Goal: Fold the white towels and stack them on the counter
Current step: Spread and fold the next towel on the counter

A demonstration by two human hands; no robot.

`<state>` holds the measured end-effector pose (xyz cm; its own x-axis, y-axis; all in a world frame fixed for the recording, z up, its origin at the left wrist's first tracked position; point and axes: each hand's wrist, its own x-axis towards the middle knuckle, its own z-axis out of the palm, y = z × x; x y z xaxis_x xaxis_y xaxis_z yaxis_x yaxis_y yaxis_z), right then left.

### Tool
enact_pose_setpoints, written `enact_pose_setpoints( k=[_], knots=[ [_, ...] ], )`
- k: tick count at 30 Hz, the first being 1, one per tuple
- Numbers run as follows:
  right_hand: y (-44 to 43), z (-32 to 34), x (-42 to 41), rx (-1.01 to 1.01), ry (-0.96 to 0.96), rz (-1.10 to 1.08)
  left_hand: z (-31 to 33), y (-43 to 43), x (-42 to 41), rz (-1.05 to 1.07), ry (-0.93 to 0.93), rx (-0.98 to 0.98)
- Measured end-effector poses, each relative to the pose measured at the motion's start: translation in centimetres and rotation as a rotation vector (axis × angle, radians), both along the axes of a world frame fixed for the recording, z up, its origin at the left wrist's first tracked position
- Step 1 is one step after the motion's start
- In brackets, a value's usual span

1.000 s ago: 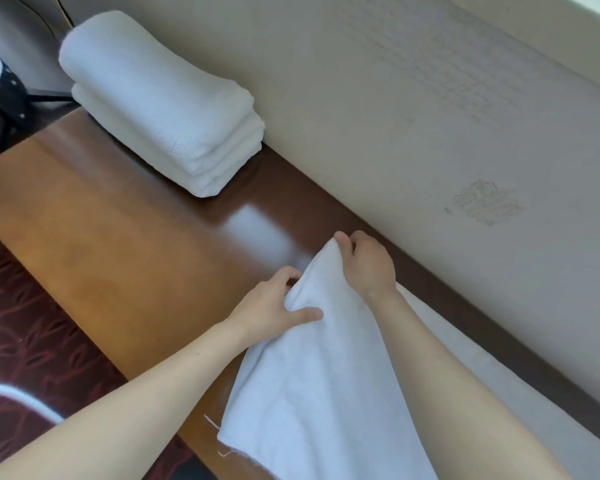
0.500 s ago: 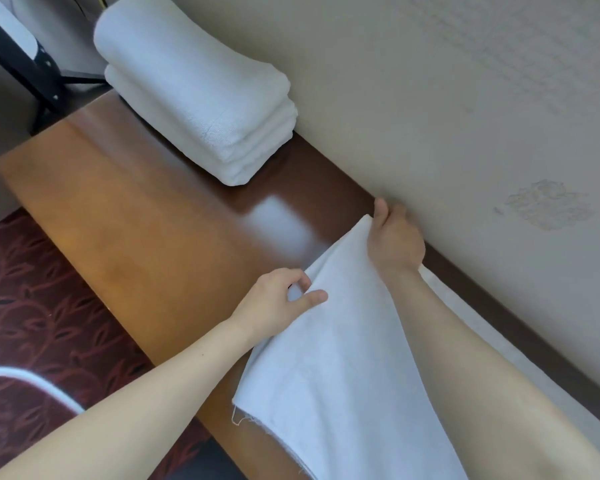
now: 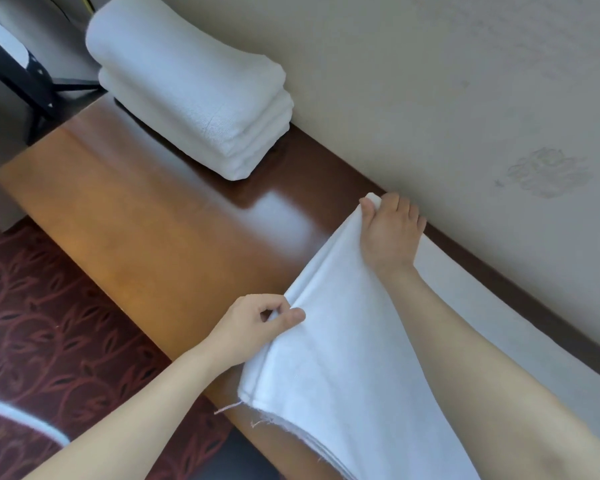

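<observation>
White terry towel (image 3: 343, 358) lies spread over the right part of a glossy brown wooden worktop (image 3: 136, 237), seen from above by the person folding it. Its left edge runs as a taut line from near to far, held up slightly between the two hands. The rest of the cloth falls away to the right and toward the viewer, and its near end hangs over the worktop's front edge, where a loose thread (image 3: 227, 407) trails from the hem.

The left hand (image 3: 257, 327) pinches the near end of that edge between thumb and curled fingers. The right hand (image 3: 388, 230) holds the far corner close to the wall (image 3: 430, 81), with the thumb laid over the cloth and a tip of towel showing just past it. Whether the other fingers are under the cloth cannot be told. Both bare forearms reach in from the bottom of the view, the right one lying across the towel.

At the far left end of the worktop, well apart from the hands, sits a stack of folded white towels (image 3: 194, 109) against the wall. The cream wall carries a faint patterned mark (image 3: 548, 171) to the right. Dark red patterned carpet (image 3: 49, 306) covers the floor to the near left, and a black metal frame (image 3: 25, 77) stands beyond the worktop's far left corner.
</observation>
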<state>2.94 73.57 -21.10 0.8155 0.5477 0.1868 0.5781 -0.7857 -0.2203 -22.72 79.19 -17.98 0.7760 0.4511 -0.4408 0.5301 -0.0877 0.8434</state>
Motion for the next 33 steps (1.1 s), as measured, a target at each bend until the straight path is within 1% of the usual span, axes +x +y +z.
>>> enact_pose_setpoints(
  k=[2, 4, 6, 8, 10, 13, 16, 19, 21, 23, 25, 28, 31, 32, 33],
  knots=[
    [0.4, -0.3, 0.2, 0.005, -0.011, 0.011, -0.3, 0.5, -0.5, 0.022, 0.038, 0.077],
    [0.8, -1.0, 0.2, -0.08, 0.054, 0.001, -0.6, 0.7, -0.7, 0.008, 0.086, 0.163],
    [1.1, -1.5, 0.0, -0.142, 0.099, -0.016, -0.9, 0.6, -1.1, -0.051, 0.106, 0.228],
    [1.0, -1.4, -0.2, -0.098, 0.121, -0.014, -1.0, 0.7, -1.5, -0.138, 0.086, 0.325],
    [0.5, -1.2, -0.4, -0.033, 0.153, 0.043, -0.8, 0.9, -1.8, -0.159, 0.079, 0.379],
    [-0.9, -1.2, -0.5, -0.078, 0.161, 0.221, -0.4, 0.5, -2.5, -0.119, 0.092, 0.363],
    [-1.7, -1.5, -0.1, -0.082, 0.165, 0.282, -0.5, 0.2, -3.4, -0.086, 0.123, 0.341],
    [-1.1, -1.4, -0.1, -0.049, 0.189, 0.239, -0.8, 1.0, -3.7, -0.009, 0.15, 0.297],
    [-0.2, -0.8, 0.0, -0.091, 0.185, 0.184, -0.8, 1.6, -3.7, 0.033, 0.146, 0.235],
    [0.7, -0.2, 0.3, -0.129, 0.2, 0.138, -0.5, 1.7, -3.8, -0.02, 0.153, 0.19],
    [1.2, 0.2, 0.4, -0.156, 0.201, 0.119, -0.1, 1.4, -3.8, -0.089, 0.187, 0.213],
    [1.2, 0.3, 0.1, -0.191, 0.203, 0.111, 0.0, 0.6, -3.6, -0.098, 0.237, 0.318],
    [1.5, 0.4, -0.1, -0.207, 0.221, 0.092, -0.6, 0.5, -3.4, -0.169, 0.27, 0.43],
    [1.6, 0.6, -0.2, -0.21, 0.222, 0.088, -0.7, 0.8, -3.5, -0.183, 0.269, 0.408],
    [1.7, 0.6, -0.3, -0.211, 0.22, 0.087, -0.8, 1.2, -3.7, -0.178, 0.245, 0.34]
  ],
)
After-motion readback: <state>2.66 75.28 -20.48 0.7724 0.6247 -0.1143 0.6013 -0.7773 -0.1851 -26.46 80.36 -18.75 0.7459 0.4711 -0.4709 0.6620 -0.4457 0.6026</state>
